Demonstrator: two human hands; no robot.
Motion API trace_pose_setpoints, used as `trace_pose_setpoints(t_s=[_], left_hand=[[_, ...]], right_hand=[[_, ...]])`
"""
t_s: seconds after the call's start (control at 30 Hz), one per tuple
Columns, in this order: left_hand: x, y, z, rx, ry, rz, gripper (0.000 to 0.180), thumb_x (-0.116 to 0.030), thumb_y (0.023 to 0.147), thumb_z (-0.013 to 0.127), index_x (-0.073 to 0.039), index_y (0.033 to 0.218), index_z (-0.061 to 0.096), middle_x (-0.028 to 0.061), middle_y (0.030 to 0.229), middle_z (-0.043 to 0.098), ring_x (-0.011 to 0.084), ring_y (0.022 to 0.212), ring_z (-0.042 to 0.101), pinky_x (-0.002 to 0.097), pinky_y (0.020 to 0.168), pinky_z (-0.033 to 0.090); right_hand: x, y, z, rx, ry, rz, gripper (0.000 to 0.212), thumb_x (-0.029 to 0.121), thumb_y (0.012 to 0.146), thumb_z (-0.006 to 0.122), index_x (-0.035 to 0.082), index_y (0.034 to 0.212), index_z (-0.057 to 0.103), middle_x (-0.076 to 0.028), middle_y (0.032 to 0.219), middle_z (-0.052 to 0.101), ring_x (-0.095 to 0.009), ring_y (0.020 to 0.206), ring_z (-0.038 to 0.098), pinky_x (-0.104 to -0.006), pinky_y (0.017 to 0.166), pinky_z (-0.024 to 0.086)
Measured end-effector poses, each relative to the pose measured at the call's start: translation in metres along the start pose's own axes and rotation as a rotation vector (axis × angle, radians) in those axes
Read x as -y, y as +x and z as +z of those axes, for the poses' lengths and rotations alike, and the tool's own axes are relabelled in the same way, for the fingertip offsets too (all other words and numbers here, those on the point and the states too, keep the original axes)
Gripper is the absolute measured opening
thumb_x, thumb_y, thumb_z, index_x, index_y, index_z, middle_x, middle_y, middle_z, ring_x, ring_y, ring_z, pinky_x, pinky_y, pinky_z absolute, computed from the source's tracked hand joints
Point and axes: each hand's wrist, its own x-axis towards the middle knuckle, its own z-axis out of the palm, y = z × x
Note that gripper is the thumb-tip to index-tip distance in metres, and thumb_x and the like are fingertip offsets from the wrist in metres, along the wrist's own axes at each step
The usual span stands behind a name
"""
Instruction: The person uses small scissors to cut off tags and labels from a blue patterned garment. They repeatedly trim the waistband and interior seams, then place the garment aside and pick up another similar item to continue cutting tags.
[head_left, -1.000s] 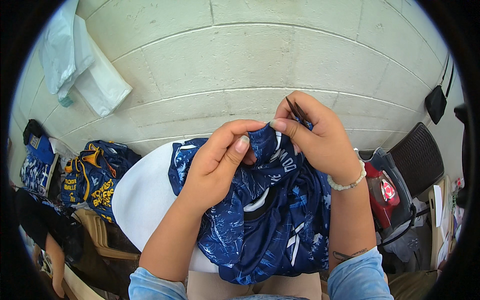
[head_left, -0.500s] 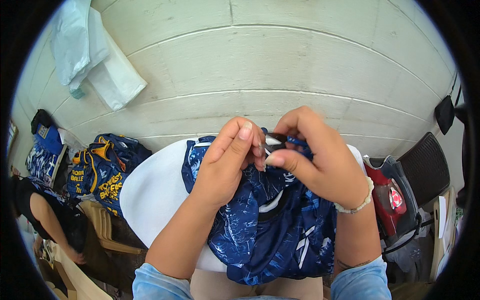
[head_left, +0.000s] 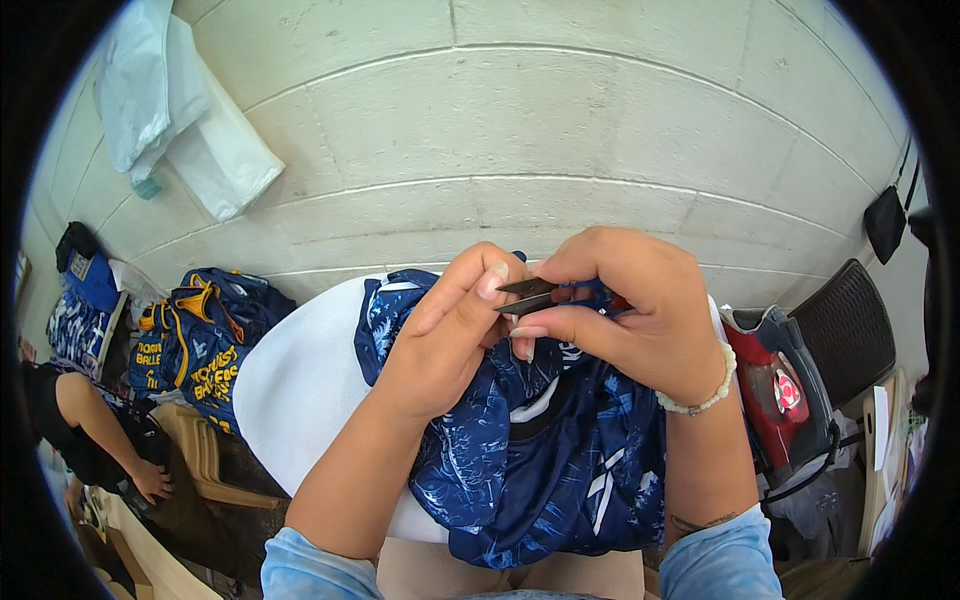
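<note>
A dark blue patterned jersey (head_left: 540, 480) with white marks and a white-edged collar lies bunched on the rounded white tabletop (head_left: 290, 375) in front of me. My left hand (head_left: 430, 350) is closed at the jersey's upper part, thumb and fingers pinched together; the bit of cloth between them is mostly hidden. In my right hand (head_left: 645, 310), closed round their handles, are small dark thread snips (head_left: 525, 297). Their two blades point left, slightly apart, with the tips beside my left fingertips.
The pale block wall (head_left: 500, 120) rises just beyond the table. White plastic bags (head_left: 190, 130) hang at upper left. Navy and yellow jerseys (head_left: 205, 345) are piled at left, near a person in black (head_left: 100, 430). A red and grey bag (head_left: 770, 385) and black mesh chair (head_left: 850, 330) stand right.
The snips have shifted slightly left and down to my left fingertips, and their blades show more clearly. My left hand keeps its pinch. The person at left has moved an arm slightly.
</note>
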Motion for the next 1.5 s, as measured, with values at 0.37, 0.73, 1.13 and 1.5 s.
trace_pose_setpoints(t_s=[0.37,0.73,1.13,1.5], left_hand=[[0.002,0.001,-0.001,0.024,-0.01,0.025,0.033,-0.039,0.104,0.041,-0.007,0.103,0.05,0.005,0.094,0.057,0.011,0.08,0.054,0.0256,0.073,0.047],[0.002,0.004,0.005,-0.12,0.011,0.088,0.023,-0.02,0.103,0.046,-0.005,0.12,0.045,0.0046,0.086,0.056,0.0107,0.074,0.053,0.0248,0.07,0.047],[0.001,0.005,0.005,-0.067,-0.069,0.12,0.037,-0.014,0.101,0.049,-0.007,0.132,0.031,0.0029,0.075,0.05,0.0087,0.064,0.045,0.0238,0.063,0.045],[-0.001,0.005,0.012,-0.163,-0.021,0.091,0.048,-0.012,0.101,0.05,-0.004,0.142,0.026,0.0045,0.079,0.052,0.0095,0.066,0.049,0.0245,0.065,0.047]], right_hand=[[-0.001,0.0,-0.003,0.051,-0.074,-0.041,0.028,0.015,0.069,0.085,0.004,0.087,0.067,-0.007,0.078,0.068,-0.016,0.068,0.065,-0.0253,0.06,0.048],[-0.001,-0.001,-0.007,-0.017,0.071,0.057,0.029,0.008,0.07,0.084,0.001,0.092,0.065,-0.006,0.086,0.067,-0.011,0.073,0.061,-0.0234,0.064,0.049],[-0.004,-0.002,-0.007,-0.068,0.056,0.015,0.032,0.008,0.068,0.086,0.001,0.092,0.065,-0.006,0.086,0.066,-0.01,0.072,0.059,-0.0224,0.064,0.048],[-0.003,-0.002,-0.004,-0.11,0.064,0.027,0.026,0.017,0.073,0.081,0.004,0.09,0.065,-0.005,0.079,0.063,-0.015,0.068,0.061,-0.0254,0.059,0.048]])
